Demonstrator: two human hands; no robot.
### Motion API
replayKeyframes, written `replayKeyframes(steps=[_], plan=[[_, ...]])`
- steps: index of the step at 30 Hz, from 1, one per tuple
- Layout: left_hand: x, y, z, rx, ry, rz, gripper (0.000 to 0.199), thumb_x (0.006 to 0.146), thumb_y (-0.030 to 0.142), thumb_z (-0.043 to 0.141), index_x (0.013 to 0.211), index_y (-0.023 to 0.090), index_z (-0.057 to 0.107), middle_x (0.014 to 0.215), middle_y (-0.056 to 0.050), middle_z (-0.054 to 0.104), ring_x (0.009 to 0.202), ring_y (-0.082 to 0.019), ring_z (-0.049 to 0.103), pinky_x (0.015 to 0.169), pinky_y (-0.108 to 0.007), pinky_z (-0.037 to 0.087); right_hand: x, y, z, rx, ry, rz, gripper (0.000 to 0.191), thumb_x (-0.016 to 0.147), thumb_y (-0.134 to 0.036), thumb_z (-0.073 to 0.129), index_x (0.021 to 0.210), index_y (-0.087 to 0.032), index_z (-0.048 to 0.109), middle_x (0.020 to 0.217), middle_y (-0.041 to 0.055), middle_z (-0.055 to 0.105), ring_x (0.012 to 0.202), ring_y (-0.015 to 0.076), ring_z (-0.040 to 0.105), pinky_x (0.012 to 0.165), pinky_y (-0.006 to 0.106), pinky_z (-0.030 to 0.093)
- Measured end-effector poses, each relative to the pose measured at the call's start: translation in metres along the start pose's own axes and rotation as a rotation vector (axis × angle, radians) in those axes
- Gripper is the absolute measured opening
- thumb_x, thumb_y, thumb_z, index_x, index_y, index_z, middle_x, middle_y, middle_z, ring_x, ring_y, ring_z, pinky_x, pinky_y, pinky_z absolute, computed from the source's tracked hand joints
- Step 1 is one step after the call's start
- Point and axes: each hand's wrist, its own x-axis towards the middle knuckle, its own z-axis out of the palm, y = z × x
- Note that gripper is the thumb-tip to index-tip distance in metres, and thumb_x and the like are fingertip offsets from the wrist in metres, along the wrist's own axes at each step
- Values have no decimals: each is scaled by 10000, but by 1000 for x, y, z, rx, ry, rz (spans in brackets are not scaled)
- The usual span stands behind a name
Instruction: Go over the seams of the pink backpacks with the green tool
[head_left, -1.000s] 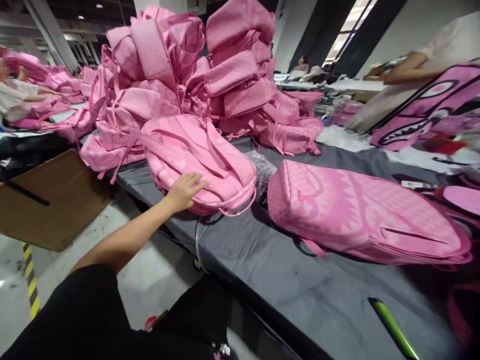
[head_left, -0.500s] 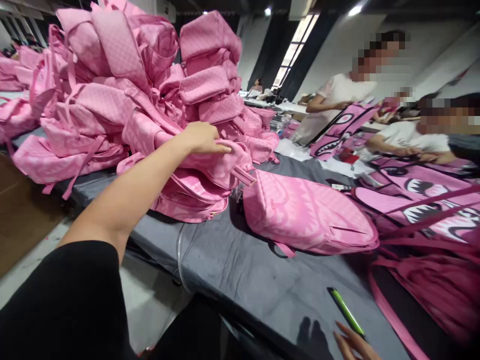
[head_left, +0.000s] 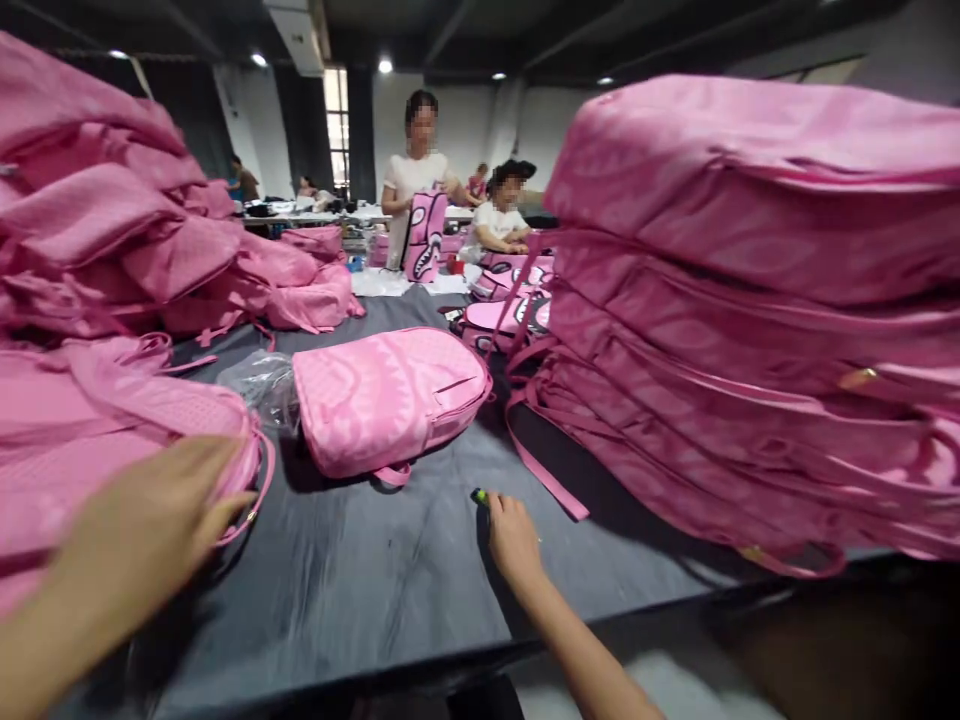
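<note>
My left hand (head_left: 154,525), blurred by motion, is closed on the edge of a pink backpack (head_left: 127,445) at the left front of the table; its fingertips are partly hidden. My right hand (head_left: 514,540) is closed over a slim green pen-like tool (head_left: 480,496) at the table's middle, and only the tool's tip shows. Between and beyond my hands a pink backpack (head_left: 390,400) with a tone-on-tone toothed pattern lies flat, its small strap loop towards me.
A tall stack of pink backpacks (head_left: 750,270) stands at right, a strap trailing onto the grey tablecloth (head_left: 420,590). A heap of pink bags (head_left: 172,240) fills the back left. Clear plastic (head_left: 262,385) lies beside the middle backpack. Two people (head_left: 416,175) handle shark-face bags (head_left: 426,235) beyond.
My view has swung right. My left hand has come nearer with the pink backpack from the heap. My right hand, open beside the green tool before, has closed on it.
</note>
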Motion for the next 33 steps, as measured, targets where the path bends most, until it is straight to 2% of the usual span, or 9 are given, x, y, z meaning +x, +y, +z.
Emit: replayKeyframes(steps=[3, 5, 8, 10, 14, 18, 23, 30, 33], plan=[[83, 113, 82, 119, -304, 227, 624, 860, 542, 595, 1391, 220, 531, 1394, -118, 589, 1313, -320, 520, 1081, -462, 449, -8, 10, -9, 85, 44, 97, 348, 844, -55, 404, 1122, -116, 603, 1015, 156, 653, 968, 280, 606, 801, 353, 459], [125, 159, 146, 240, -403, 226, 824, 811, 551, 673, 1497, 192, 392, 1567, -172, 360, 1451, -376, 323, 1133, -513, 365, -19, 24, -17, 139, 61, 152, 211, 854, -151, 469, 1024, -150, 594, 965, 118, 664, 905, 255, 633, 748, 317, 463], [154, 172, 212, 285, -440, 186, 968, 719, 548, 771, 1502, 140, 374, 1547, -265, 338, 1421, -474, 318, 1089, -633, 335, -35, 53, -32, 203, 53, 238, 150, 895, -333, 485, 867, -200, 548, 727, 35, 650, 657, 199, 636, 596, 269, 444], [150, 156, 227, 294, -446, 182, 945, 721, 488, 788, 1493, 117, 387, 1523, -275, 376, 1400, -481, 348, 1089, -638, 323, -39, 68, -42, 293, 45, 282, 209, 896, -399, 479, 830, -211, 540, 640, 6, 633, 575, 183, 623, 549, 255, 437], [119, 118, 210, 335, -437, 207, 784, 849, 357, 673, 1520, 129, 337, 1566, -212, 342, 1445, -389, 313, 1152, -569, 278, -5, 69, -57, 457, 63, 262, 268, 847, -336, 521, 997, -154, 649, 787, 76, 714, 677, 232, 670, 619, 314, 495], [103, 103, 199, 369, -424, 217, 838, 829, 413, 689, 1530, 139, 322, 1569, -193, 345, 1438, -394, 319, 1148, -548, 304, 86, 33, -62, 517, 119, 97, 508, 804, -107, 497, 1298, -184, 585, 1349, 100, 580, 1181, 260, 569, 958, 393, 461], [102, 97, 209, 362, -423, 250, 690, 880, 374, 619, 1491, 134, 407, 1493, -183, 469, 1378, -392, 421, 1098, -533, 380, 173, -15, -68, 616, 125, -208, 273, 753, 17, 546, 885, -184, 677, 1126, 28, 662, 1250, 225, 484, 1096, 408, 355], [81, 67, 167, 284, -369, 251, 557, 883, 229, 586, 1431, 246, 491, 1424, -85, 570, 1343, -299, 493, 1147, -520, 341, 123, -34, -101, 391, 77, -445, 195, 723, -6, 515, 741, -156, 639, 756, -11, 632, 878, 133, 549, 1026, 318, 366], [58, 51, 130, 221, -41, 63, 575, 922, 375, 566, 1464, 238, 433, 1514, -136, 452, 1421, -333, 381, 1186, -594, 230, 90, -30, -136, 368, 104, -419, 201, 720, -54, 559, 831, -171, 678, 835, 27, 674, 826, 163, 566, 826, 276, 426]])
